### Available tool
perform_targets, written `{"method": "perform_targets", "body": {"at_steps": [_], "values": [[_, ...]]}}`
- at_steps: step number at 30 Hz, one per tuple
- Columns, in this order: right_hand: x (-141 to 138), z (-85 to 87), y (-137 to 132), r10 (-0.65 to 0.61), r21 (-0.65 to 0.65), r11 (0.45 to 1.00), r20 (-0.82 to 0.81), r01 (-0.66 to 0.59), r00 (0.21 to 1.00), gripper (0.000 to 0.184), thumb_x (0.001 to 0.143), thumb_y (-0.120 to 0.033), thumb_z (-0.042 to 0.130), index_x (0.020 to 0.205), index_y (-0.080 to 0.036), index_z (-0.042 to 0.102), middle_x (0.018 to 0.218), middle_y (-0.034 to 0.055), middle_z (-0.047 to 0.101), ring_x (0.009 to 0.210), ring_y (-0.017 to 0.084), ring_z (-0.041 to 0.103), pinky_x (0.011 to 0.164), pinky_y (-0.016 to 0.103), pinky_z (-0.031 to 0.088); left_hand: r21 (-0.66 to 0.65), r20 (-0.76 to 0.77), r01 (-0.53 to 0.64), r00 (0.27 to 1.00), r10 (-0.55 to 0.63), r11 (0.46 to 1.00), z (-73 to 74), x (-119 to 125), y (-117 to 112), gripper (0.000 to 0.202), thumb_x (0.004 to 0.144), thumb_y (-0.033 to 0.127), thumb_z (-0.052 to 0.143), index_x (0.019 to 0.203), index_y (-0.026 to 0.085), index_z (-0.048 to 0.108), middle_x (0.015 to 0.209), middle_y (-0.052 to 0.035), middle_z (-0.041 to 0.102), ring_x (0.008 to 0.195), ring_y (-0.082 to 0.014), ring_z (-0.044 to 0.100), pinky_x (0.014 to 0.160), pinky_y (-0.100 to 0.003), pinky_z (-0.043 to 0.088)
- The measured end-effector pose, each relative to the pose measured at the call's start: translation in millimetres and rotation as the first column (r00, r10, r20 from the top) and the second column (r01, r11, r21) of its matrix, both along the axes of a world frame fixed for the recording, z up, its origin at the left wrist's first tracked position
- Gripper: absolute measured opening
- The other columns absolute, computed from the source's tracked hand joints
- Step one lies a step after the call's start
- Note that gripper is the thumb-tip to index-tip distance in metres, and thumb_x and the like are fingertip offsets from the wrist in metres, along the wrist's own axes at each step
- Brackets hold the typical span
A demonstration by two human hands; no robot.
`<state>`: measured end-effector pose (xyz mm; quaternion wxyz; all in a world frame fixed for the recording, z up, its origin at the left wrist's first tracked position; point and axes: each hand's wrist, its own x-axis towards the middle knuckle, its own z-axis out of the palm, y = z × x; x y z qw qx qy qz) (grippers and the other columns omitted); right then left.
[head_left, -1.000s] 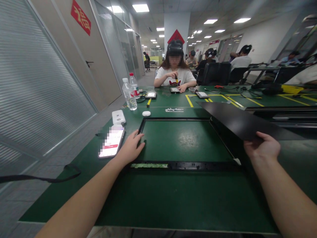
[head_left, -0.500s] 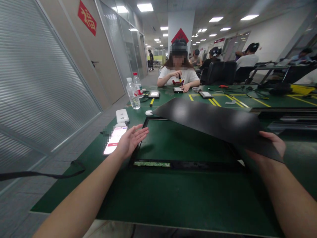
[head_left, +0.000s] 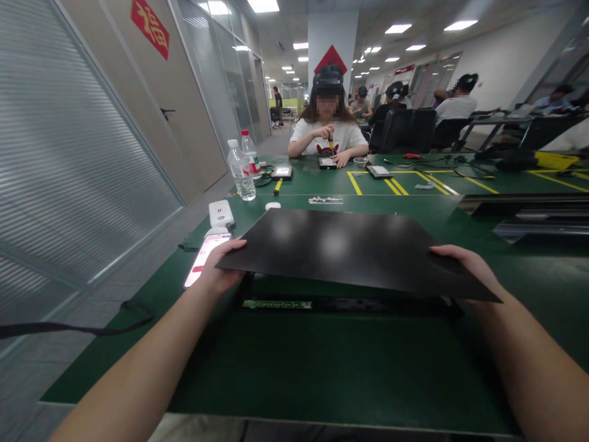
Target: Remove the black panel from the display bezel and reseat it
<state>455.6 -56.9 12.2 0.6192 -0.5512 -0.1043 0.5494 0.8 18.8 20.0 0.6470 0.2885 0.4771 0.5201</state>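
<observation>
A thin, glossy black sheet (head_left: 340,245) is held up over the table by its two side edges. My left hand (head_left: 225,264) grips its left edge, thumb on top and fingers underneath. On the opposite side my right hand (head_left: 469,270) pinches the right edge, its fingers hidden below. Under the sheet lies a black rectangular frame (head_left: 381,305), of which mainly the near bar shows. A green circuit board strip (head_left: 277,304) sits in the left part of that bar. The rest of the frame is covered by the sheet.
Left of the sheet lie a lit phone (head_left: 205,261) and a white power bank (head_left: 221,213). Beyond stand two water bottles (head_left: 242,172). Across the green table (head_left: 331,368) a person (head_left: 327,132) works with a screwdriver on a hard drive. Dark panels (head_left: 529,215) lie at right.
My left hand has closed on the sheet's left edge, having been open and free. The sheet has swung from a tilted, bent pose to a flatter one above the frame.
</observation>
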Motion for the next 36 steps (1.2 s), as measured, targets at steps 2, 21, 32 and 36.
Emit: {"method": "perform_targets", "body": {"at_steps": [2,21,32,36], "values": [[0.2,-2.2,2.8,0.105,-0.033,0.994,0.025,-0.104,0.994,0.038,0.073,-0.007,0.064,0.106,-0.020,0.076,0.077,0.0036,0.079,0.060,0.022,0.074,0.047,0.030,0.059,0.015,0.024,-0.048,0.999,0.047,0.999,3.0,-3.6,2.2,0.036,0.076,0.010,0.066,0.109,0.015,0.077,0.080,-0.0055,0.081,0.066,-0.0209,0.077,0.059,-0.026,0.064],[15.7,-13.9,9.3,0.041,0.026,0.997,0.568,-0.068,0.822,0.049,0.073,-0.028,0.071,0.121,-0.023,0.071,0.083,0.0106,0.082,0.057,0.016,0.061,0.045,0.022,0.038,0.193,-0.140,0.024,0.990,0.003,0.981,1.2,-10.4,3.7,0.033,0.066,0.017,0.083,0.099,0.016,0.084,0.086,-0.0056,0.085,0.066,-0.0189,0.075,0.061,-0.023,0.063],[17.5,-28.9,14.4,0.012,0.014,1.000,0.616,-0.027,0.787,0.041,0.070,-0.036,0.074,0.108,-0.022,0.072,0.077,0.0130,0.079,0.050,0.016,0.054,0.042,0.026,0.031,0.176,-0.198,0.014,0.980,0.021,0.984,1.7,-8.8,0.5,0.041,0.064,0.018,0.086,0.106,0.016,0.084,0.087,-0.0073,0.086,0.078,-0.0248,0.082,0.064,-0.025,0.065],[12.9,-26.9,12.8,0.026,0.039,0.997,0.591,-0.060,0.806,0.045,0.070,-0.037,0.075,0.111,-0.020,0.072,0.081,0.0155,0.081,0.050,0.015,0.053,0.043,0.025,0.031,0.226,-0.177,0.008,0.984,0.033,0.974,5.0,-13.5,0.9,0.043,0.064,0.021,0.087,0.106,0.017,0.084,0.094,-0.0081,0.087,0.087,-0.0277,0.083,0.066,-0.026,0.066]]}}
